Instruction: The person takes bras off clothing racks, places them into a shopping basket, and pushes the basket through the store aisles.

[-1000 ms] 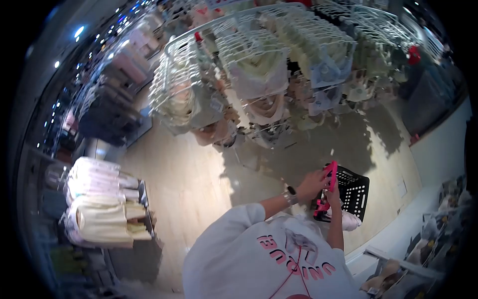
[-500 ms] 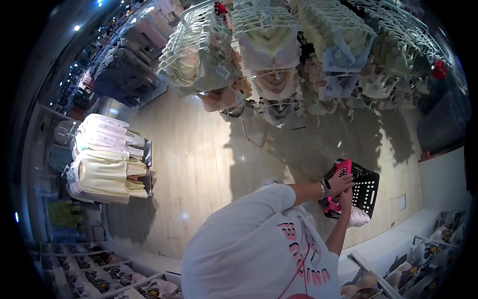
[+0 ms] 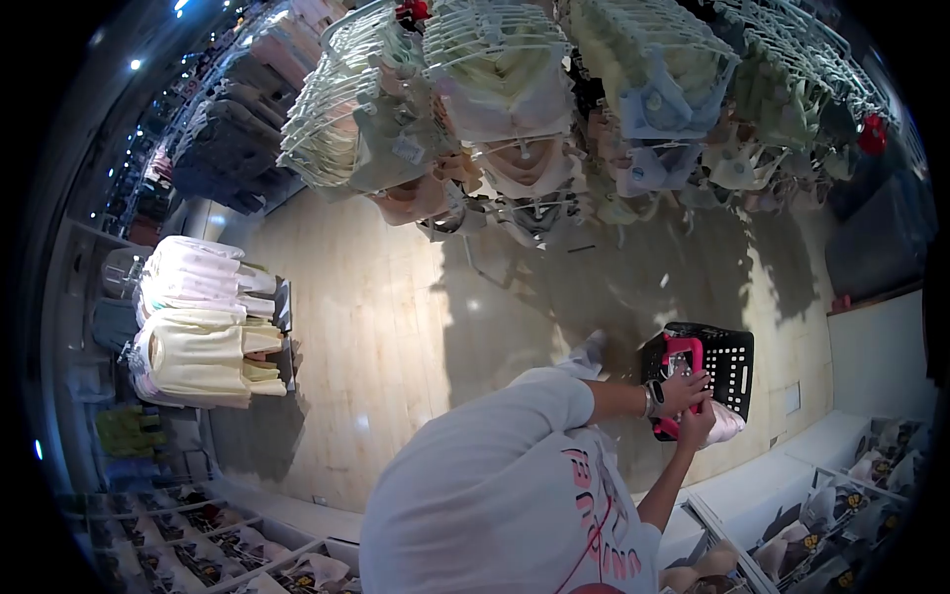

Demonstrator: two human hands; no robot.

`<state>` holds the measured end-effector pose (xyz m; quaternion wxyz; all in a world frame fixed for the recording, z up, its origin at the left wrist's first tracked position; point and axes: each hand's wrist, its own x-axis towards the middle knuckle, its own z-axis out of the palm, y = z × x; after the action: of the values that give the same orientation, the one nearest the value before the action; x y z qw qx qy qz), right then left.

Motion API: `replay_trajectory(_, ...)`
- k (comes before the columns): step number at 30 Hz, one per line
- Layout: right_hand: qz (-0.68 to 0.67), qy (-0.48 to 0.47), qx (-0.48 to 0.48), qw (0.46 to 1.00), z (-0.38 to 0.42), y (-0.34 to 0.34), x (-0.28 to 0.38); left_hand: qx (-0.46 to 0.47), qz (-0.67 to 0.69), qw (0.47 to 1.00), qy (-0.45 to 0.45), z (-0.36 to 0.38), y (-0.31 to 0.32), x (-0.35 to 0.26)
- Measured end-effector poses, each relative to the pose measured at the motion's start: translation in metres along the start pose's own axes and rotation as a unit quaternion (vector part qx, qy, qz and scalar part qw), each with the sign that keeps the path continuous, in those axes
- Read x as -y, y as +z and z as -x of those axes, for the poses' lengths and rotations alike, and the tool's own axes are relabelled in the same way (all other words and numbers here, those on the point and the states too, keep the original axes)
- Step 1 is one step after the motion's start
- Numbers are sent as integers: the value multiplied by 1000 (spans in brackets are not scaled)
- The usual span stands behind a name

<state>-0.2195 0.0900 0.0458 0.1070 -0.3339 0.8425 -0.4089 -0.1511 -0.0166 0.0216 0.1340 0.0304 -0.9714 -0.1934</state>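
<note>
- Both hands are on a pink item [image 3: 683, 368] held right over the black basket [image 3: 730, 358] on the floor. Looks like a bright pink garment or strap thing, can't tell exactly bc it's small and warped by the lens.
- Left hand [image 3: 683, 391], the one w/ the watch [image 3: 653, 398], has its fingers clenched across the pink item's middle. Right hand [image 3: 696, 428] is cupped under the lower end, grasping it too afaict.
- A pale bundle [image 3: 725, 424] sits just beside the right hand at the basket's near edge. Could be a shoe or cloth, idk.
- Risk 1: the item is partly over the basket rim, not clearly inside. If either grip loosens, imo it slides off the rim onto the wood floor [image 3: 396, 327] instead of dropping in.
- Risk 2: if it's strappy, a loop could snag on the basket's holes or on the watch, and a tug would tip the light basket.
- Risk 3: the person is bent well forward w/ both hands busy, so nothing braces them. The hanger rack [image 3: 515, 89] hangs close overhead, so straightening up fast could mean a bump into it.
- Risk 4: the pale bundle is in the way and could get knocked out of place.
</note>
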Motion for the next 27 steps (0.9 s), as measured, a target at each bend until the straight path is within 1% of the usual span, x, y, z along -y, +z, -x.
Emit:
replay_trajectory(1,2,13,1,1000,-3,-3,-4,5,11,1000,7,-5,-6,-2)
replay_trajectory(5,23,55,24,998,-16,-23,-30,6,28,999,29,-29,15,-8)
replay_trajectory(8,50,62,35,996,-29,-36,-56,52,47,996,55,-54,19,-9)
replay_trajectory(9,60,62,36,996,-33,-40,-63,22,37,996,81,-62,37,-6)
replay_trajectory(11,48,83,17,995,-43,-47,-67,20,45,994,100,-78,54,-2)
replay_trajectory(13,54,96,16,994,-55,-55,-63,12,60,991,123,-96,58,3)
replay_trajectory(16,-40,152,17,987,-73,-64,-54,24,39,989,140,-121,64,6)
replay_trajectory(17,-14,164,36,986,-79,-67,-54,7,17,988,152,-128,68,7)
replay_trajectory(20,-36,135,1,990,-90,-61,-80,0,16,988,154,-148,75,15)
replay_trajectory(21,-25,121,-4,992,-94,-59,-92,0,1,988,153,-152,67,17)
replay_trajectory(24,-42,126,-33,991,-107,-48,-92,-23,-15,984,173,-164,67,30)
replay_trajectory(25,-64,112,-40,991,-109,-42,-87,-3,-7,986,166,-167,65,34)
replay_trajectory(26,-79,126,-41,988,-112,-37,-92,13,-4,986,164,-171,72,38)
replay_trajectory(27,-93,140,-41,985,-114,-28,-95,11,-16,987,161,-173,79,43)
